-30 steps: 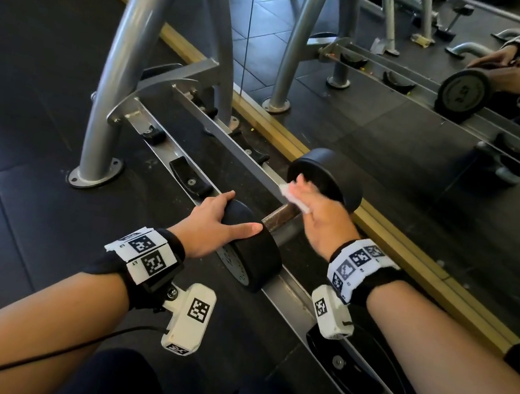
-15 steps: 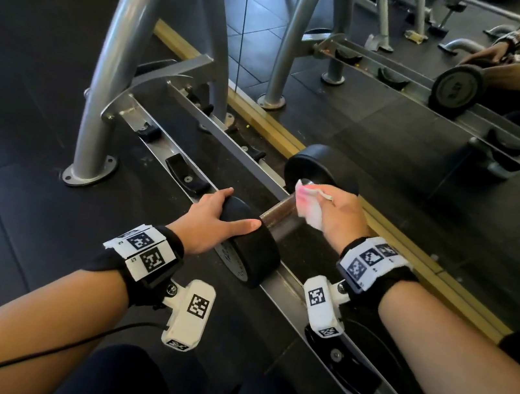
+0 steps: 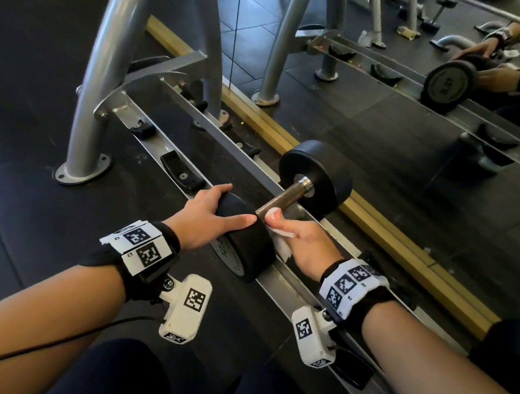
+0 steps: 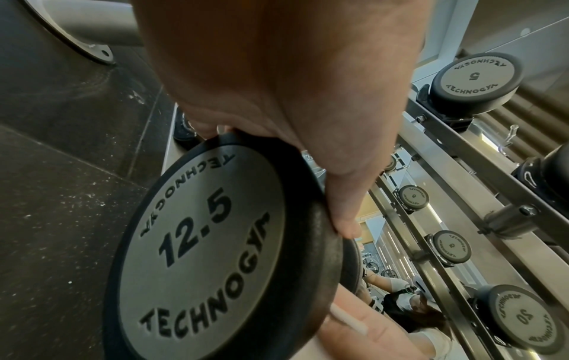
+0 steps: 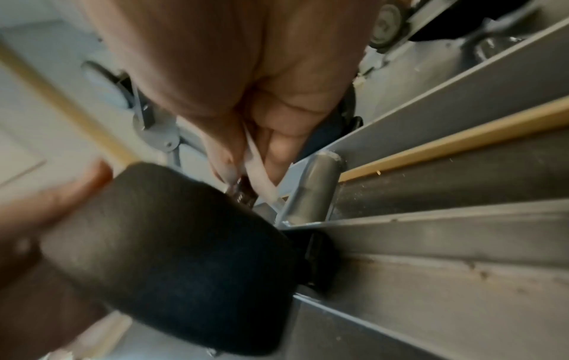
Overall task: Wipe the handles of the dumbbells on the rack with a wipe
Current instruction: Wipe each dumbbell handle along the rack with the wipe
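A black 12.5 dumbbell [image 3: 316, 175] lies across the lowest rails of the rack [image 3: 284, 291]; its end plate [image 4: 200, 255] fills the left wrist view. My left hand [image 3: 230, 205] grips the near head [image 3: 248, 249], thumb on one side and fingers over the top. My right hand [image 3: 281, 225] holds a white wipe [image 3: 281, 248] pressed against the metal handle [image 3: 282, 198] right beside the near head. In the right wrist view the wipe [image 5: 255, 168] sits pinched between the fingers over the handle [image 5: 243, 192]. The far part of the handle is bare.
Grey rack uprights [image 3: 108, 70] stand at the left, with empty black cradles [image 3: 180, 174] along the rail. A floor mirror [image 3: 431, 138] with a wooden base strip [image 3: 382, 230] runs just behind. Upper tiers carry other dumbbells [image 4: 474, 78]. Black rubber floor [image 3: 2, 156] lies left.
My right hand has slid the wipe along the handle from the far head down to the near head. My left hand has kept its hold on the near head.
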`<state>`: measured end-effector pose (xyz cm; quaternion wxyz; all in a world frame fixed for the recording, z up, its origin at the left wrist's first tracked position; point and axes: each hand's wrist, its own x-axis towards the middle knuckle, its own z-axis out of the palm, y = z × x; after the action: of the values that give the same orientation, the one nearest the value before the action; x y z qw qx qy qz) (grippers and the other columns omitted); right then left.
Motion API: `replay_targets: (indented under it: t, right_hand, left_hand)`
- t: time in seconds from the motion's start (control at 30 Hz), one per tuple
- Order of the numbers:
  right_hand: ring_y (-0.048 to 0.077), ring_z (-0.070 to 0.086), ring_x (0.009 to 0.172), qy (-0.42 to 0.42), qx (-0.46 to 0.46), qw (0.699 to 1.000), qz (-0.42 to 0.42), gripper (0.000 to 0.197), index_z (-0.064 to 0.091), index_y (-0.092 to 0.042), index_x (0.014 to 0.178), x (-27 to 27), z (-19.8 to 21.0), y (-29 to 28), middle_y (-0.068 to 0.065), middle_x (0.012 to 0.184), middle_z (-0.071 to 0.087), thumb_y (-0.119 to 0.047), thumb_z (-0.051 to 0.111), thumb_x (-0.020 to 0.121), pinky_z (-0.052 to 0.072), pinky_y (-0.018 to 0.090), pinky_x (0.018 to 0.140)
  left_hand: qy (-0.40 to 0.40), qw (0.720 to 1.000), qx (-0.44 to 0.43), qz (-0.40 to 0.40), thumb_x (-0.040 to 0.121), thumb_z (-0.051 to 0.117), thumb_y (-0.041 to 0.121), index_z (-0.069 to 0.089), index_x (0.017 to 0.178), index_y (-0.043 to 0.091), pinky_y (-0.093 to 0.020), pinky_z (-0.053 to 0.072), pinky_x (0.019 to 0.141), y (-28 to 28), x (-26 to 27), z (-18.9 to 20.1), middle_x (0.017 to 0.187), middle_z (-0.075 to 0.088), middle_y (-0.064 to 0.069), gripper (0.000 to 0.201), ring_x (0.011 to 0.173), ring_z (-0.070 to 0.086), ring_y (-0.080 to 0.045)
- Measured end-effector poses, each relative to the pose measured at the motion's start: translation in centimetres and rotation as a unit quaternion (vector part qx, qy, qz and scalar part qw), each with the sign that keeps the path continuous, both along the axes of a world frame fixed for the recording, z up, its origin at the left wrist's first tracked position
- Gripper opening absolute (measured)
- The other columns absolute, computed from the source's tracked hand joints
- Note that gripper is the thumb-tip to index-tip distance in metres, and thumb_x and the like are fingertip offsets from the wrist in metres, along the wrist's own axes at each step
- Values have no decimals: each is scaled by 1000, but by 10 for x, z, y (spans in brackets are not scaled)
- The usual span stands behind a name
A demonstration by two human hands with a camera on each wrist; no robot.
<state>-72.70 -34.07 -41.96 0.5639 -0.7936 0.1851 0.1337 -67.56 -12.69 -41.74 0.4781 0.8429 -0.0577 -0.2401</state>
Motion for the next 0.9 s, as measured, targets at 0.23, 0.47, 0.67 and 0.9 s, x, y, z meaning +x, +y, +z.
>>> replay_targets:
  t: [0.23, 0.47, 0.67, 0.9]
  right_hand:
    - [9, 61, 96, -51, 98, 979, -171, 35, 66, -28, 122, 17, 4, -11, -4, 105, 65, -48, 60, 94, 38, 21, 69]
    - [22, 58, 114, 13, 173, 970, -172, 55, 65, -21, 120, 9, -12, 13, 4, 122, 64, -61, 67, 82, 40, 43, 106]
    - [15, 68, 91, 9, 68, 995, -73, 26, 79, -26, 88, -5, 0, 0, 0, 93, 73, -47, 77, 72, 52, 32, 86]
    - [17, 60, 107, 20, 212, 956, -201, 40, 63, -24, 124, 8, -12, 19, 1, 112, 65, -50, 58, 94, 44, 36, 100]
  left_hand:
    - [-5, 1000, -11, -2, 75, 73, 60, 22, 153, 35, -27, 42, 91, 1, 2, -5, 147, 35, -1, 97, 118, 44, -13]
    - [-16, 1000, -5, 0, 74, 72, 63, 23, 153, 34, -25, 40, 89, 1, 3, -8, 146, 35, -1, 97, 117, 42, -12]
    - [-15, 1000, -5, -5, 75, 71, 62, 22, 153, 34, -26, 42, 90, 1, 3, -6, 146, 35, -3, 96, 117, 43, -14]
    - [-15, 1000, -5, 3, 77, 71, 58, 24, 153, 33, -16, 40, 77, 0, 1, -3, 146, 35, -3, 93, 122, 44, -16]
